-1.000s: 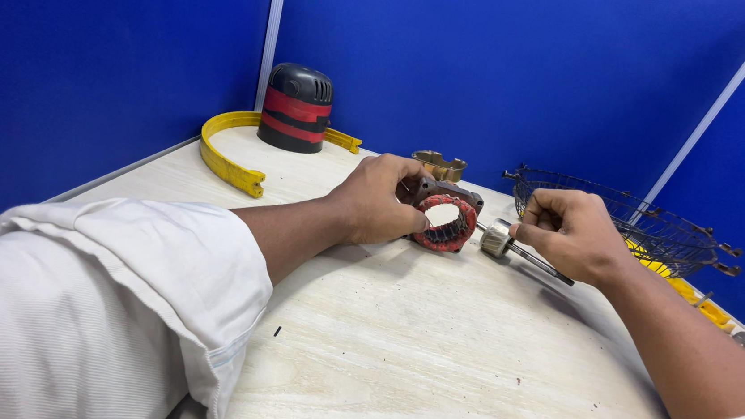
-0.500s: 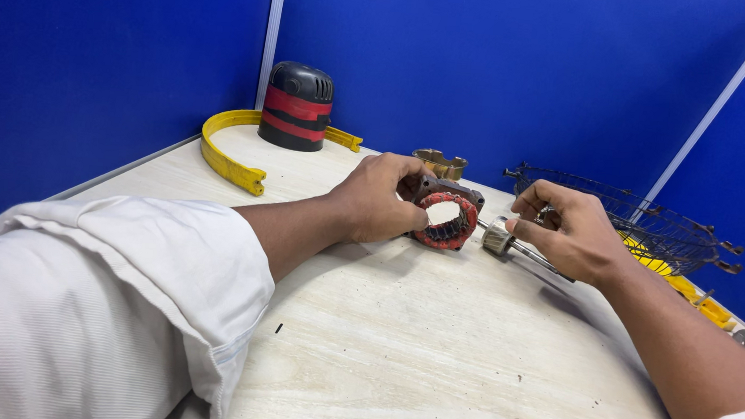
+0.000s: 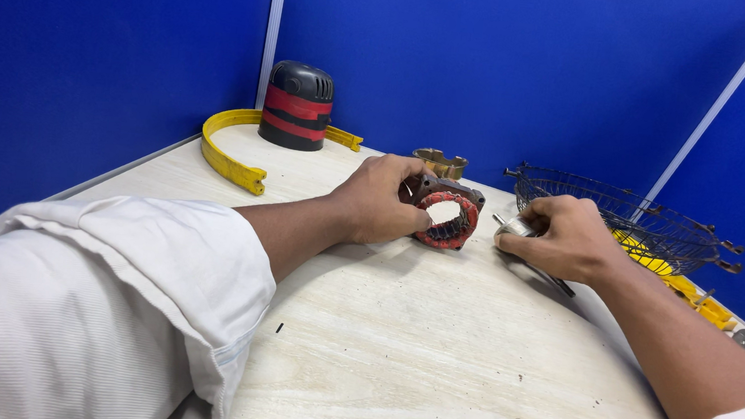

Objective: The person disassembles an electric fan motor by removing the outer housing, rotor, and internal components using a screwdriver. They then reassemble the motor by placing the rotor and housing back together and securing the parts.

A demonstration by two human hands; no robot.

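I am looking down on a pale wood-grain table set into a corner of deep blue partition walls, with white strips at the panel joints. My left hand is curled around the side of a motor stator, a dark frame with red windings around an open centre, which stands on edge on the tabletop near the middle. My right hand sits just beside it, fingers closed over a small silver metal part with a thin dark rod running out beneath the palm (I cannot tell exactly what that part is). A white sleeve covers my left arm in the foreground. Toward the back corner a black and red motor housing stands upright, with a curved yellow guard lying around its near side. A small brass-coloured ring rests just behind the stator. To the right lies a dark wire grille, over some yellow pieces. A few dark specks dot the table.
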